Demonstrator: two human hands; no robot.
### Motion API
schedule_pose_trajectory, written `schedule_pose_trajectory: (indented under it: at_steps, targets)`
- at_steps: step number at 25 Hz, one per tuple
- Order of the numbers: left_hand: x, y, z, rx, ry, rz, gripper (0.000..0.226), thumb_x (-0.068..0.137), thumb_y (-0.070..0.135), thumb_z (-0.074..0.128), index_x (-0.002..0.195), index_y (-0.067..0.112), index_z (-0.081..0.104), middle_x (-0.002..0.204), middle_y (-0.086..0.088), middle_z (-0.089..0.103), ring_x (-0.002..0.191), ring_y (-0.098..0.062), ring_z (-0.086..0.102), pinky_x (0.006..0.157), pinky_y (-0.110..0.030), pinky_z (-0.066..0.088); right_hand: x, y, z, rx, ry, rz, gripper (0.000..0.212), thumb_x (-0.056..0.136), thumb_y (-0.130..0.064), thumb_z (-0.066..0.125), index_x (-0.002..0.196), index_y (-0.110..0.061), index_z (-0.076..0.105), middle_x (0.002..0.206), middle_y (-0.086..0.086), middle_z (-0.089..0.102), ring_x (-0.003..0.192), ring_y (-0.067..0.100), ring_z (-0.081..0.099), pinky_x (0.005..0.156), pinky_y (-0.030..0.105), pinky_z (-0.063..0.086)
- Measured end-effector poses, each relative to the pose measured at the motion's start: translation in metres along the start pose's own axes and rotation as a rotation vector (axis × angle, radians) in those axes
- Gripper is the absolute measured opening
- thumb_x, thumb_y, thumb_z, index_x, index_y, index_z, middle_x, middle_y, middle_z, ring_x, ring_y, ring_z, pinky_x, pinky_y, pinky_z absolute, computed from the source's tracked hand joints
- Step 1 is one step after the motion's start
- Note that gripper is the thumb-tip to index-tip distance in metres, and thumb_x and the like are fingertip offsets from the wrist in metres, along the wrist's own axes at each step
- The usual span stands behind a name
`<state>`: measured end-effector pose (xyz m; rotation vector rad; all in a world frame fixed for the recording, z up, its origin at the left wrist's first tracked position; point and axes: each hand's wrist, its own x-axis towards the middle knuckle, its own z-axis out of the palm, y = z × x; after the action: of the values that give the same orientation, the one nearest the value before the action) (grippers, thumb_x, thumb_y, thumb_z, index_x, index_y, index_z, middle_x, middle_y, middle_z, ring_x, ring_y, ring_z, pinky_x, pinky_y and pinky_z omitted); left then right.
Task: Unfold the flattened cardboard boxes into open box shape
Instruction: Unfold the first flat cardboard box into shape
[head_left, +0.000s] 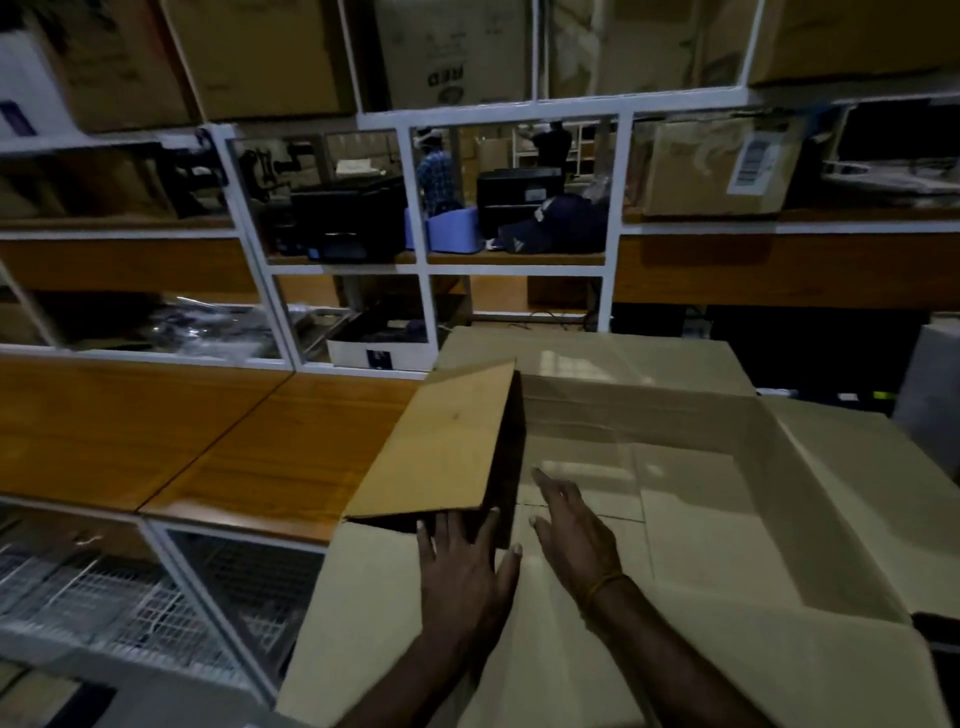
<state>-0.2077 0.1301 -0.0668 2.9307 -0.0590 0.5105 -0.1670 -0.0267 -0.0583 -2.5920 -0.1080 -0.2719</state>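
A large cardboard box (691, 467) stands opened up in front of me, its top facing me and its flaps spread outward. Its left flap (441, 447) tilts up and out over the wooden counter. The near flap (395, 623) lies flat toward me. My left hand (462, 566) rests flat, fingers spread, on the near flap at the box's left corner, just under the raised flap. My right hand (571, 530) reaches into the box with its fingers stretched out and apart, holding nothing. A thin band circles the right wrist.
A wooden counter (197, 441) runs to the left of the box. White-framed shelving (426, 291) behind it holds cardboard cartons, black printers and a blue tub. Wire racks (130, 597) sit below the counter. A person stands far back beyond the shelves.
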Motion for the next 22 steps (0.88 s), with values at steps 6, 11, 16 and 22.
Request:
schedule_pose_trajectory:
  at_steps: [6, 11, 16, 22]
  targets:
    - [0.021, -0.066, -0.010, 0.014, 0.056, 0.056, 0.052, 0.090, 0.055, 0.045, 0.133, 0.029, 0.057, 0.134, -0.015, 0.054, 0.134, -0.032, 0.038, 0.117, -0.054, 0.016, 0.074, -0.066, 0.041, -0.113, -0.005, -0.360, 0.085, 0.084, -0.008, 0.061, 0.153, -0.039, 0.023, 0.166, -0.006, 0.003, 0.124, 0.025, 0.053, 0.075, 0.036, 0.057]
    - [0.042, -0.109, -0.011, 0.041, 0.079, 0.049, 0.060, 0.090, 0.053, 0.043, 0.144, 0.027, 0.049, 0.156, -0.018, 0.032, 0.147, -0.035, 0.020, 0.119, -0.052, 0.010, 0.115, -0.118, 0.072, -0.173, -0.037, -0.553, 0.091, 0.083, -0.004, 0.066, 0.153, -0.041, 0.022, 0.166, -0.001, 0.003, 0.124, 0.033, 0.052, 0.072, 0.039, 0.056]
    - [0.050, -0.140, -0.006, 0.119, -0.017, -0.076, 0.060, 0.087, 0.058, 0.045, 0.135, 0.026, 0.059, 0.151, -0.023, 0.040, 0.144, -0.044, 0.027, 0.118, -0.060, 0.010, 0.128, -0.145, 0.105, -0.217, -0.242, -0.555, 0.087, 0.091, -0.009, 0.062, 0.151, -0.052, 0.016, 0.166, -0.007, -0.003, 0.141, 0.029, 0.034, 0.091, 0.047, 0.050]
    - [0.044, -0.150, 0.005, 0.086, -0.077, -0.150, 0.050, 0.088, 0.063, 0.038, 0.119, 0.038, 0.068, 0.148, -0.014, 0.048, 0.131, -0.040, 0.047, 0.113, -0.060, 0.019, 0.134, -0.148, 0.135, -0.152, -0.215, -0.492, 0.059, 0.091, -0.014, 0.060, 0.135, -0.050, 0.044, 0.161, -0.008, 0.022, 0.143, 0.021, 0.031, 0.096, 0.040, 0.043]
